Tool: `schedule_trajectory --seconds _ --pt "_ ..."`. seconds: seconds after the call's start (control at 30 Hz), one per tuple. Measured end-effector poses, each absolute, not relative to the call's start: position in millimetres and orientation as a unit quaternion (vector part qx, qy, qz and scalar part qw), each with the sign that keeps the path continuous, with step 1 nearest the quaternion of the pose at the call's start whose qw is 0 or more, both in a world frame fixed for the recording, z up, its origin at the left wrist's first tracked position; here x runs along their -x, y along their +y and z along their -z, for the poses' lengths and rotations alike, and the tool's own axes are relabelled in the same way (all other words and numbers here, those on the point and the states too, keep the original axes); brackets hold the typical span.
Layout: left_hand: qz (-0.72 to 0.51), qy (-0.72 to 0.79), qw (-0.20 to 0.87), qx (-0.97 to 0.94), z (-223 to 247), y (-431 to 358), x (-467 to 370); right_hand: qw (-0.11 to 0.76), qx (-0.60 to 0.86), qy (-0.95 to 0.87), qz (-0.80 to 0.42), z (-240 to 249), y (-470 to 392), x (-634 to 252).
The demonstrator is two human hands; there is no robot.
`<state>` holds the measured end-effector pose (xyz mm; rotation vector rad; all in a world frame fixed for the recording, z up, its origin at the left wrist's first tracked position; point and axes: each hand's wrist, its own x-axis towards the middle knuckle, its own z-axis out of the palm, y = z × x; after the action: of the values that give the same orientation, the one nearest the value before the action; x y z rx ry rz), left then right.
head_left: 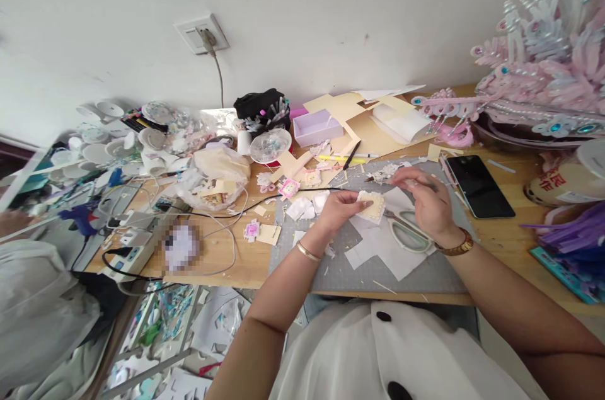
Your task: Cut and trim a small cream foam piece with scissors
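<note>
My left hand (341,211) pinches a small cream square piece (371,206) with a bumpy, scalloped border between thumb and fingers. To its right, my right hand (428,198) is raised over the mat with fingers half bent and apart, nothing visible in them. Grey-handled scissors (410,231) lie beneath that hand, on cut white sheets (399,261). Close to the right fingertips is a heap of whitish scraps (384,172). The grey cutting mat (340,274) lies under both hands.
Pink decorated square pieces (289,188), a black pen (352,155) and a lilac box (317,129) lie behind. A phone (479,186) and a lidded cup (567,176) stand right. Cables cross toward a power strip (127,255). Another person's sleeve (42,299) shows left, near a blue glue gun (82,217).
</note>
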<state>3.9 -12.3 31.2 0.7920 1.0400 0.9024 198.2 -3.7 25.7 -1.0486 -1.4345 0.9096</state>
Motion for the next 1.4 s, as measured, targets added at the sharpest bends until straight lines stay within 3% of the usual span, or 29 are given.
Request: schedule_trajectory --seconds 0.2,0.43,1.4 --pt "-0.410 0.455 0.692 -0.381 -26 -12 -4 0.445 0.508 -0.556 -0.485 -39 4 -190" --pt "-0.392 0.450 0.686 -0.416 -26 -11 -3 0.401 0.514 -0.522 -0.549 -40 3 -189" --pt "-0.398 0.478 0.660 -0.421 -23 -11 -4 0.415 0.499 -0.567 -0.507 -33 3 -190"
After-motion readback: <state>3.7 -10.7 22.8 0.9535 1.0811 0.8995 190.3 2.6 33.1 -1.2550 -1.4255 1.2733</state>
